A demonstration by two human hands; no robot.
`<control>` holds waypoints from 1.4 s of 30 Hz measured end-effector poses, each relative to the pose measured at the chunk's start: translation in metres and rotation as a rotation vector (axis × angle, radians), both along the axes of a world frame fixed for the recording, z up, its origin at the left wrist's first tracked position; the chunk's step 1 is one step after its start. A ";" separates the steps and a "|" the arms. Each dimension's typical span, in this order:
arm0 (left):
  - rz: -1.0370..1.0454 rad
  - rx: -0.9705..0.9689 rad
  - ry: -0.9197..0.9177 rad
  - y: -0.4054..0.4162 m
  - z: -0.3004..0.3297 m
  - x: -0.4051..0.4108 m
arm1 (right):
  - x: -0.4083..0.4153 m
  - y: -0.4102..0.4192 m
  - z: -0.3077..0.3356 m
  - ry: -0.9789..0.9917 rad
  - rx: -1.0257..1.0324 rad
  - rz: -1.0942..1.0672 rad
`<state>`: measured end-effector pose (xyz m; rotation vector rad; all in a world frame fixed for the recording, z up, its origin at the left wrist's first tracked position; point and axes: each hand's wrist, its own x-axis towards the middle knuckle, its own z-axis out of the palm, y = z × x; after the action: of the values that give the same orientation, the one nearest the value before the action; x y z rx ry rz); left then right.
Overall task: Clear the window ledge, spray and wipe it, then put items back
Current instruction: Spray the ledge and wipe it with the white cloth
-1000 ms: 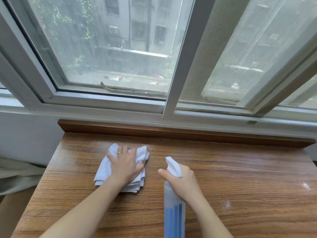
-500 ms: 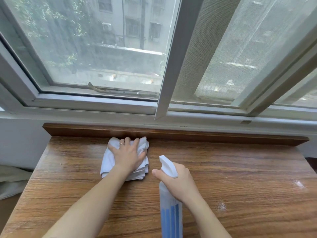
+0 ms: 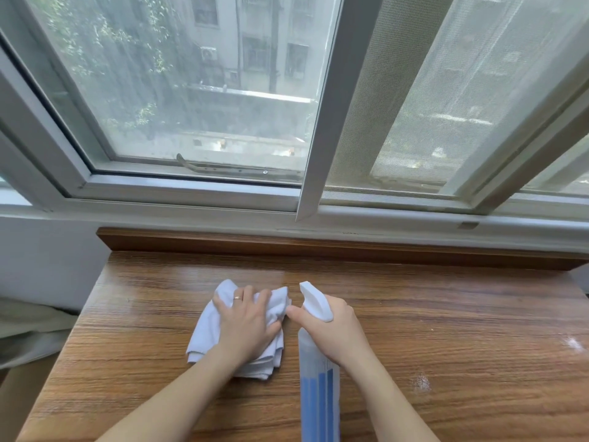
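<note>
A folded white cloth (image 3: pixel 207 330) lies on the wooden window ledge (image 3: pixel 446 314), left of centre. My left hand (image 3: pixel 245 327) presses down on it with fingers spread; a ring shows on one finger. Just to its right, my right hand (image 3: pixel 334 330) grips the neck of a spray bottle (image 3: pixel 318 397) with blue liquid. The bottle's white nozzle (image 3: pixel 314 299) points toward the window, and my index finger stretches out below the nozzle, beside the cloth.
A raised wooden trim (image 3: pixel 318 245) runs along the back of the ledge under the white window frame (image 3: pixel 191 189). Wet spray patches (image 3: pixel 422 382) glisten on the right part of the ledge. Pale fabric (image 3: pixel 28 333) lies beyond the left edge.
My left hand slid the cloth toward the window, then back toward me and slightly right, closer to the bottle. My right hand kept hold of the spray bottle.
</note>
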<state>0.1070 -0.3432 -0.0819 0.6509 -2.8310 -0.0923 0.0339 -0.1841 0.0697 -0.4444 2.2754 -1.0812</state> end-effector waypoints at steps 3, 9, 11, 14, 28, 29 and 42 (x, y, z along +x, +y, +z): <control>0.034 0.018 -0.037 -0.007 0.004 -0.018 | 0.000 0.001 0.001 -0.013 -0.009 0.002; 0.160 0.086 -0.269 -0.030 0.021 -0.061 | 0.002 0.011 -0.002 -0.026 -0.027 0.011; 0.180 0.107 -0.298 -0.033 0.023 -0.069 | 0.003 0.016 -0.002 -0.028 -0.030 0.004; 0.176 0.110 -0.298 -0.031 0.025 -0.067 | 0.003 0.024 0.000 -0.028 -0.023 -0.009; -0.027 0.079 -0.188 0.044 0.023 0.059 | 0.012 0.023 0.002 0.012 0.006 -0.010; -0.039 0.071 -0.158 0.049 0.022 0.066 | 0.013 0.023 0.001 0.007 0.005 -0.009; -0.204 0.029 -0.088 0.034 0.016 0.047 | 0.010 0.029 -0.004 -0.028 0.028 -0.028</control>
<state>0.1539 -0.3088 -0.0659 0.3779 -2.9786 -0.1426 0.0441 -0.1550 0.0654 -0.3848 2.2757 -1.0610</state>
